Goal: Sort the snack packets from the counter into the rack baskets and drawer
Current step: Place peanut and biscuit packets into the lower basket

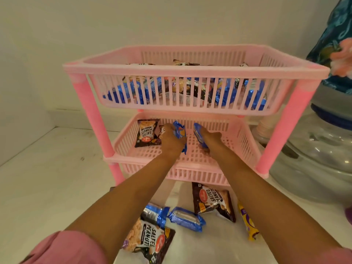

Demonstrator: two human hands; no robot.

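A pink two-tier rack stands on the white counter (47,187). Its top basket (190,72) holds several blue and dark packets. Both my hands reach into the lower basket (238,145). My left hand (171,139) grips a blue biscuit packet (180,133). My right hand (208,141) grips another blue biscuit packet (198,134). A salted peanuts packet (146,133) lies at the lower basket's back left. On the counter in front lie two salted peanuts packets (213,201) (148,239), two blue biscuit packets (187,219) (155,213) and a yellow-purple bar (247,221).
A large clear water jug (314,159) stands right of the rack, with a patterned blue cloth (335,44) above it. White walls close in behind and on the left. The rack's pink posts (91,115) (285,130) flank the lower basket's opening.
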